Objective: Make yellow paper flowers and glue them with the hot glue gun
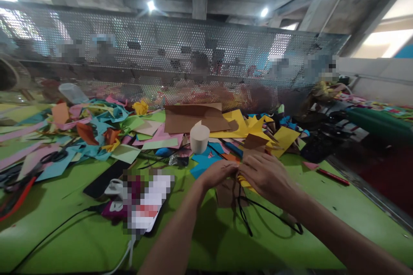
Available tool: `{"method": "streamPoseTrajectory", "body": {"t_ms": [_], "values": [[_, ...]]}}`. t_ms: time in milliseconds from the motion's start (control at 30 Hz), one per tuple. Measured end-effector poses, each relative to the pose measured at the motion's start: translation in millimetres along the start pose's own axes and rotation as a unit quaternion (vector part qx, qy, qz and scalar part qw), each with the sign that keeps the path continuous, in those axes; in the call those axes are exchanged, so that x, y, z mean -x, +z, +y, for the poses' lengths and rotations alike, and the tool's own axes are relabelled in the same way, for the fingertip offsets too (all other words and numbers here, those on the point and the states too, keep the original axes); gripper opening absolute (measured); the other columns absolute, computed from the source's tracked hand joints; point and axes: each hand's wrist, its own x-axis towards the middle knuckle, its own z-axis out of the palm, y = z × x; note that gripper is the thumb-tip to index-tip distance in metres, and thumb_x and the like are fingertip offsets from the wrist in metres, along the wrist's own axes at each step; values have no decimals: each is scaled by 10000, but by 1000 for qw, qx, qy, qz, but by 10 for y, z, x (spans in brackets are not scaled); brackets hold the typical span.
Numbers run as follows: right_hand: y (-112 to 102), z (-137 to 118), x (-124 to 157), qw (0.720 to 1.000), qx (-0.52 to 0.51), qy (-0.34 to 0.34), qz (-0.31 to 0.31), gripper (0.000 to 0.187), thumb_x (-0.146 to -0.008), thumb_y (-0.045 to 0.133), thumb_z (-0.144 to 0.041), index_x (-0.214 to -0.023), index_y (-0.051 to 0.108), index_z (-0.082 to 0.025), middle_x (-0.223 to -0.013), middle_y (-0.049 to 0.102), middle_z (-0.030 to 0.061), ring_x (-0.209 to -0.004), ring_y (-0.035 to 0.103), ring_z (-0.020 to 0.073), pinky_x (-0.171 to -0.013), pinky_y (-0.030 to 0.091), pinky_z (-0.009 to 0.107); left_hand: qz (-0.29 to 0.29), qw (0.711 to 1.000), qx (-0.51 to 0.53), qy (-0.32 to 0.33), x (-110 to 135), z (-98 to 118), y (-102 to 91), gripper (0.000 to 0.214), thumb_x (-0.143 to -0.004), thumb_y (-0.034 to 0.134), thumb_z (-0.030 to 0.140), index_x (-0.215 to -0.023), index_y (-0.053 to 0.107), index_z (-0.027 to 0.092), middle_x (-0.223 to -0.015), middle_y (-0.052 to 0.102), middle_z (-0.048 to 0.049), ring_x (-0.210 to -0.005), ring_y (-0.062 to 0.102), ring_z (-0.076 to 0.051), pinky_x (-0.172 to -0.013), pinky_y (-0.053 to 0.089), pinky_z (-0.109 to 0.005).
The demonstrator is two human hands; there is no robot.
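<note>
Both hands meet mid-counter, a little right of center. Left hand (217, 172) has its fingers closed, tips pressed to the tips of the right hand (266, 176), whose fingers are curled down and together. Both are clamped on a small yellow paper piece (245, 184) that shows just under the right hand's fingers; the pinch itself is mostly hidden. A brown paper scrap (226, 195) lies flat on the counter (325, 206) directly below the left hand, touching or just under the yellow piece. A black cord (274, 219) trails from below the hands toward the near edge, looping right under the right wrist.

Far side of the hands is crowded. A white paper roll (199, 137) stands upright just beyond the left hand, and behind it lies a brown card sheet (193, 118). Yellow sheets (248, 126) are beyond the right hand, and blue scraps (203, 163) are just beside the left fingers. A heap of colored offcuts (97, 131) fills the far left up to the perforated metal screen (193, 51) along the far edge.

Left of the forearms lie a flat black slab (103, 178), a blurred item (148, 202) and a black cable (48, 236) running to the near left corner. A red pen (334, 177) lies near the right edge, well apart from the hands. There is bare green surface between the right hand and the right edge, and along the near edge between the forearms.
</note>
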Motion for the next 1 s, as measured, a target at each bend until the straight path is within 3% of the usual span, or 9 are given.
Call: {"method": "streamPoseTrajectory", "body": {"t_ms": [233,667,867,1000], "values": [[32,16,-39,1000,20,-13,4,171,-942,544,-167,-833,675,-174,-748,591,37,-697,498,196,-657,266,349,7,999,31,5,5,-19,9,387,-962,370,473,-805,552,170,-856,579,-17,-801,482,-154,-759,421,-257],[18,21,-69,1000,27,-16,1,195,-941,545,-153,-798,678,-165,-730,595,45,-700,524,197,-643,300,345,16,999,43,20,5,-4,7,361,-954,383,465,-769,505,181,-790,497,13,-764,435,-140,-710,370,-243],[-51,97,-91,997,-58,30,-44,98,-926,607,-196,-975,692,-201,-838,651,30,-757,596,185,-659,360,313,22,998,50,26,-9,-18,-7,387,-949,387,501,-726,449,191,-751,440,14,-742,407,-145,-720,376,-256],[-135,151,-82,987,-140,64,-47,200,-912,615,-189,-1096,675,-243,-942,681,32,-844,641,196,-709,439,303,39,998,50,22,-15,-5,-17,372,-949,377,491,-744,461,192,-803,503,-12,-801,454,-167,-786,423,-280]]}}
